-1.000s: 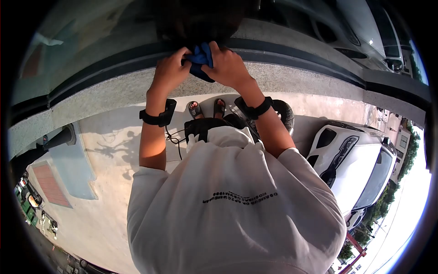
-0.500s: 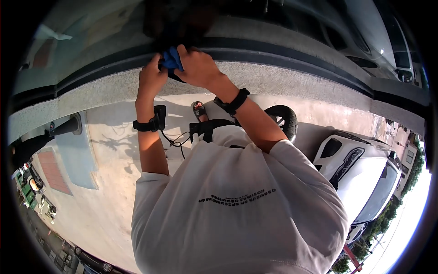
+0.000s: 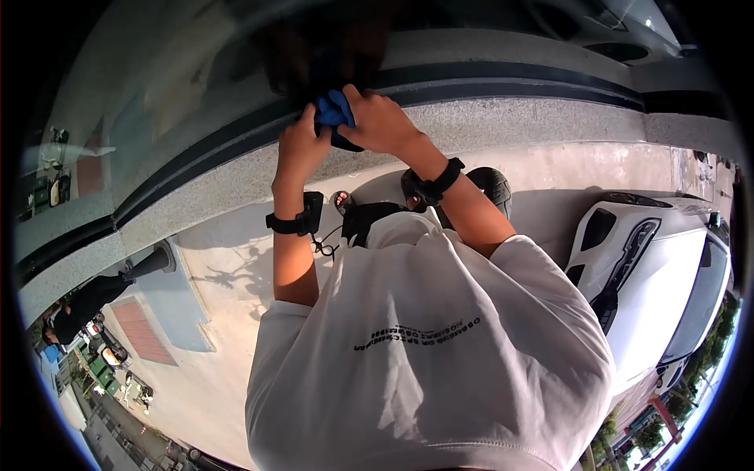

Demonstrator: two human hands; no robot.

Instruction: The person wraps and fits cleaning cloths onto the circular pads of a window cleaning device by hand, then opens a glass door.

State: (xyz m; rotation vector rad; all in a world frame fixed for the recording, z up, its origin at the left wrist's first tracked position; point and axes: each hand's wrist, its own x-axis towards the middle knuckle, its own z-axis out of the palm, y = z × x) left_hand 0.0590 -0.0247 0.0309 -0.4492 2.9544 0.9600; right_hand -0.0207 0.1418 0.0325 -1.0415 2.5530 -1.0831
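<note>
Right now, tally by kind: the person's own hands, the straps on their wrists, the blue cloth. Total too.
Left hand and right hand: 2
Black wrist straps: 2
Blue cloth, held between both hands: 1
Total: 5

A: Where does your camera look from?
B: Your head. It faces forward and steeply down, over your shirt (image 3: 440,353) to your left hand (image 3: 305,149) and right hand (image 3: 383,124) near the top.
A: How near is it?
B: Close to you: your shirt fills much of the lower middle, yet the wide, round view reaches the white car (image 3: 667,275) on your right.
</note>
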